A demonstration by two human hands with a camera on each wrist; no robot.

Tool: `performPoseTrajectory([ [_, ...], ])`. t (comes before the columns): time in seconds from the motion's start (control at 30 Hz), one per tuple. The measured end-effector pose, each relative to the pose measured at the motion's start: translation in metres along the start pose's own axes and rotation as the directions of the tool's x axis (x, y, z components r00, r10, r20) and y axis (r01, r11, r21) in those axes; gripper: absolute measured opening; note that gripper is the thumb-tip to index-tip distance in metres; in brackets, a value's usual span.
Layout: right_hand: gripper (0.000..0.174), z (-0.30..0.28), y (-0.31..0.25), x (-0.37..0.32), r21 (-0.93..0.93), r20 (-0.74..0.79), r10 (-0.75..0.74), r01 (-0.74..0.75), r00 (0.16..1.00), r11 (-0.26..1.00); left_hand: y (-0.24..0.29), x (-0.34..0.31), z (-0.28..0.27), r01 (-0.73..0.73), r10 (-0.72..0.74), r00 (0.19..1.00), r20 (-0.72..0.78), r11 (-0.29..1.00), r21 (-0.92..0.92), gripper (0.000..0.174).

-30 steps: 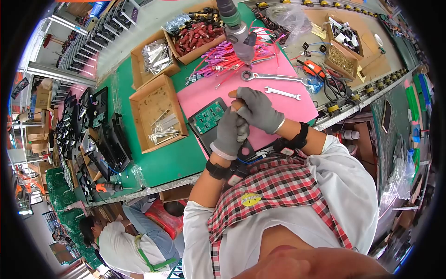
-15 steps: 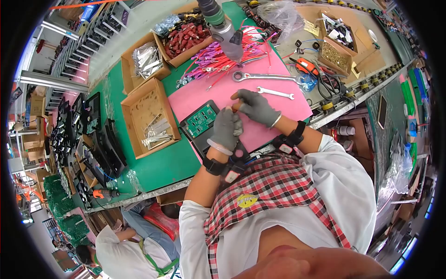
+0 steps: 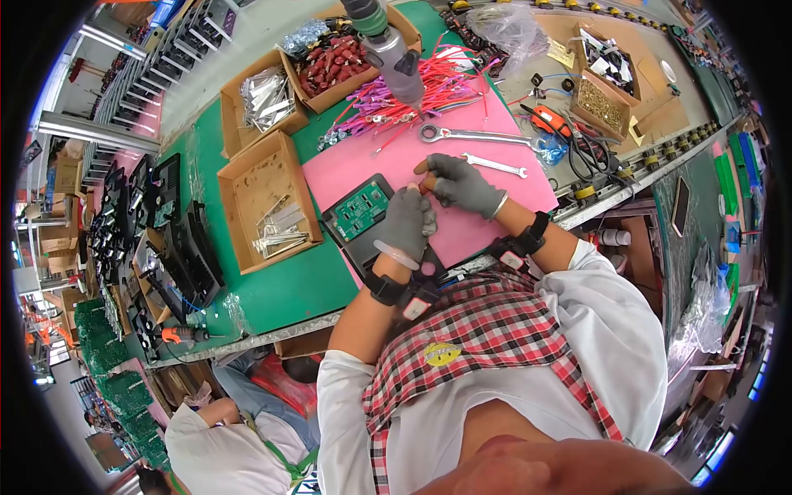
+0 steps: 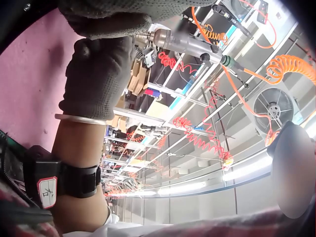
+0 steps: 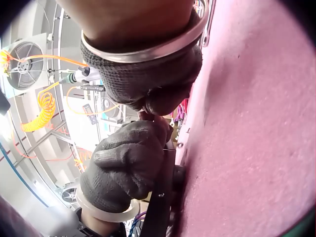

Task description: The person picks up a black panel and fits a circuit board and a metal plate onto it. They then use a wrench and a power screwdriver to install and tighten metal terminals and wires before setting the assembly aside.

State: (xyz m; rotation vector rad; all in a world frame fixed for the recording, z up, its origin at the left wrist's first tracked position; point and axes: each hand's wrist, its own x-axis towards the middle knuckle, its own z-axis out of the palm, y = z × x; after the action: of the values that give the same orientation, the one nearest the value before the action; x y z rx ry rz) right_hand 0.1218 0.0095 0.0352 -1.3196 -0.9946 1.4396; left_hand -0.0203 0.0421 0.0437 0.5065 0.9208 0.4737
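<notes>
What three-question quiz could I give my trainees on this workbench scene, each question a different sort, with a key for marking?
1. Fill in the blank: The left hand and the right hand both wear ____ gloves.
2. Multiple choice: In the head view, which of these is nearest to the green circuit board?
a) the right hand
b) the left hand
c) the larger wrench
3. True or false: The smaller wrench lies on the pink sheet.

Key:
1. grey
2. b
3. True
</notes>
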Motion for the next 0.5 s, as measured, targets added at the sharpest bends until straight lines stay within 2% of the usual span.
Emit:
performPoseTrajectory([
  [0.1, 0.028, -0.011, 0.017, 0.002, 0.045, 0.014, -0.106, 0.105, 0.994, 0.993, 0.001, 0.001, 0.002, 0.018, -0.018, 0.999, -0.035, 1.000, 0.009, 0.016],
  [0.2, 0.029, -0.017, 0.015, -0.004, 0.093, 0.032, -0.073, 0.070, 0.997, 0.993, 0.001, 0.001, 0.002, 0.021, -0.020, 0.999, -0.041, 1.000, 0.022, 0.016],
  [0.3, 0.027, -0.013, 0.006, -0.004, 0.001, 0.046, 0.062, -0.062, 0.997, 0.998, 0.000, 0.001, 0.003, 0.037, -0.035, 0.998, -0.048, 0.999, 0.037, 0.016],
  [0.4, 0.024, -0.008, 0.007, -0.002, -0.030, 0.014, 0.019, -0.019, 1.000, 0.999, 0.000, 0.001, 0.002, 0.035, -0.034, 0.999, -0.038, 0.999, 0.040, 0.016],
  [0.5, 0.022, -0.008, 0.003, -0.004, -0.164, 0.011, -0.057, 0.058, 0.998, 0.985, 0.000, -0.001, 0.002, 0.027, -0.025, 0.999, -0.030, 0.999, 0.041, 0.016],
])
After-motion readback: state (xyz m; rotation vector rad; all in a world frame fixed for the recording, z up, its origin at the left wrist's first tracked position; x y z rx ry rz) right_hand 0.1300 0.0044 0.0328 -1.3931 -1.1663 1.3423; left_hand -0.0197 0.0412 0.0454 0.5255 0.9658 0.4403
